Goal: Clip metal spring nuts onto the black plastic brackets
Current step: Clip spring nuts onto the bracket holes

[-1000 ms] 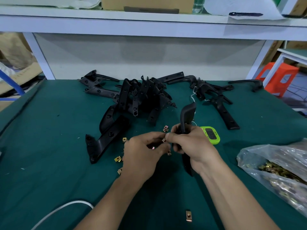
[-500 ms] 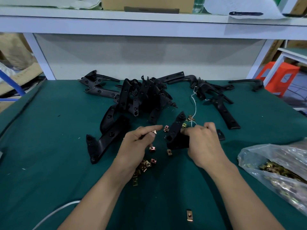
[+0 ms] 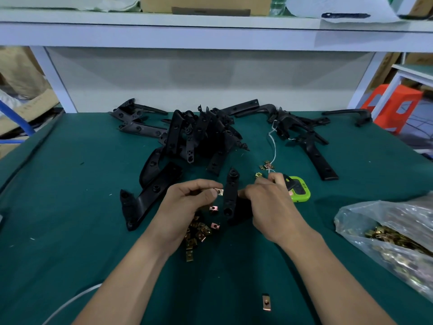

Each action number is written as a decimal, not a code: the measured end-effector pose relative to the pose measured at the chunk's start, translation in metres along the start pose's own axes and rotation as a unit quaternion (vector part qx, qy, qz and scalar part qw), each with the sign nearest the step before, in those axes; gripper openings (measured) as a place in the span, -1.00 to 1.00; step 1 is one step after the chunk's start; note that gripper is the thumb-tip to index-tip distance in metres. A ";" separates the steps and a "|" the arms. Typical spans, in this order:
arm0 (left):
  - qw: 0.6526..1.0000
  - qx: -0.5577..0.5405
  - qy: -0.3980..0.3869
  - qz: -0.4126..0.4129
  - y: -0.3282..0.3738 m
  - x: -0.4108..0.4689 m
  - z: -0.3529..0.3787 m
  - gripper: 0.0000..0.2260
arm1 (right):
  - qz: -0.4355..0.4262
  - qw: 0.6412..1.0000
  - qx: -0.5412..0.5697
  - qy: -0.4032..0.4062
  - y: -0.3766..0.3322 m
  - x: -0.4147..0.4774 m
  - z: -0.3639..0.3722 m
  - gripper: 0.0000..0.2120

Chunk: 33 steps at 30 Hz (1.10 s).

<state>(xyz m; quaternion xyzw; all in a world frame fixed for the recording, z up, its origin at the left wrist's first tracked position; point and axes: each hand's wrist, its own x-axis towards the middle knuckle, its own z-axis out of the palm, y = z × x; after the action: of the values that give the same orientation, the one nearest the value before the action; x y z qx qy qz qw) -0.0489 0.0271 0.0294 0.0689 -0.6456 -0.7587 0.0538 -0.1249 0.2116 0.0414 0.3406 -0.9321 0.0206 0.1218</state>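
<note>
Left hand: the thumb and forefinger are closed in a pinch on one spring nut; the other fingers are curled loosely under them.
Right hand: the fingers are curled on the right side of the bracket and hold it with one end up; the fingertips behind it are hidden.
Nut and bracket: the nut is just beside the left edge of the bracket, in its upper part; I cannot tell if they touch.
Risk of slip: the nut is held only at the tips, so a slanted push can probably spring it out, down among the loose nuts.
Risk of bad seat: if the hole of the nut misses the hole of the bracket, the nut may sit crooked.
Risk of turning: the bracket is gripped from one side, so a push from the left may rotate it.
Risk nearby: the green timer lies just behind the right hand and could be knocked.
</note>
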 end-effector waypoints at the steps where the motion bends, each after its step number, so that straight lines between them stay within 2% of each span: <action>1: 1.000 -0.007 0.000 -0.003 0.000 0.000 0.000 -0.89 | 0.000 1.000 0.002 0.002 0.000 0.000 0.000 -0.47; 8: 1.000 -0.006 0.015 -0.004 -0.001 -0.001 0.003 -0.90 | -0.019 1.000 0.010 0.012 -0.002 -0.001 0.001 -0.47; 14: 0.999 -0.038 0.025 -0.005 0.001 -0.002 0.002 -0.71 | -0.029 0.998 0.009 0.053 -0.005 -0.001 0.000 -0.50; 20: 0.998 -0.047 0.014 -0.030 0.005 -0.003 -0.001 -0.75 | -0.099 0.989 -0.003 0.110 -0.008 -0.002 0.007 -0.26; 22: 0.998 -0.048 0.017 -0.040 0.006 -0.002 -0.003 -0.81 | -0.105 0.990 -0.020 0.089 -0.011 -0.002 0.006 -0.35; 24: 0.997 -0.040 0.022 -0.056 0.007 -0.002 -0.005 -0.90 | -0.100 0.992 -0.045 0.058 -0.015 -0.003 0.005 -0.52; 27: 0.997 -0.013 0.011 -0.079 0.010 -0.002 -0.009 -0.92 | -0.098 0.990 -0.094 0.029 -0.021 -0.007 0.006 -0.73; 33: 0.992 0.058 0.016 -0.108 0.014 -0.004 -0.006 -0.94 | -0.104 0.987 -0.118 -0.030 -0.024 -0.013 0.004 -0.79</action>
<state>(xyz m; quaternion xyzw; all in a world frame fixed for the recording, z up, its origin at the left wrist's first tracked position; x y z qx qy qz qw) -0.0436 0.0193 0.0423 0.1531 -0.6765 -0.7200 -0.0227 -0.1006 0.2008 0.0328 0.4193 -0.8908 -0.1123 0.1344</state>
